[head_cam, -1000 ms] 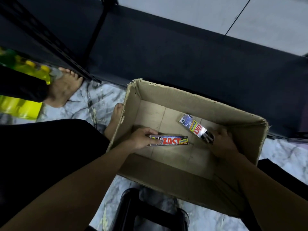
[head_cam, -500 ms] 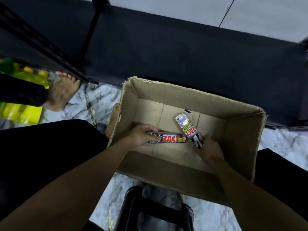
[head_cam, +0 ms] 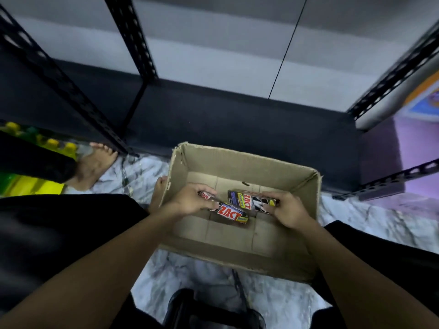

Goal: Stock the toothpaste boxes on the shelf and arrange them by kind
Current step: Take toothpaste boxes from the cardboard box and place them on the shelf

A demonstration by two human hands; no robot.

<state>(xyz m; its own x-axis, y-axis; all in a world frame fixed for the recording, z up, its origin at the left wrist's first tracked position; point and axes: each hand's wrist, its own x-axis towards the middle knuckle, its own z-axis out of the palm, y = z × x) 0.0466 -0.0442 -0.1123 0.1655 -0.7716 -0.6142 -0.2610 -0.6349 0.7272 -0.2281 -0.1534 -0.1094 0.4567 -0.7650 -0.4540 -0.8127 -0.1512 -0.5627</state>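
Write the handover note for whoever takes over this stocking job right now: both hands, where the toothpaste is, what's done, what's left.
Left hand: closed on a dark ZACT toothpaste box with red lettering, held over the bottom of the open brown cardboard carton.
Right hand: closed on a second ZACT toothpaste box lying sideways, also inside the carton.
Carton: sits on the marble-patterned floor in front of the black metal shelf rack. No other boxes visible in it.
Done: both boxes gripped.
Left: lift both out, place them on the shelf, group by kind. No toothpaste visible on the rack yet.
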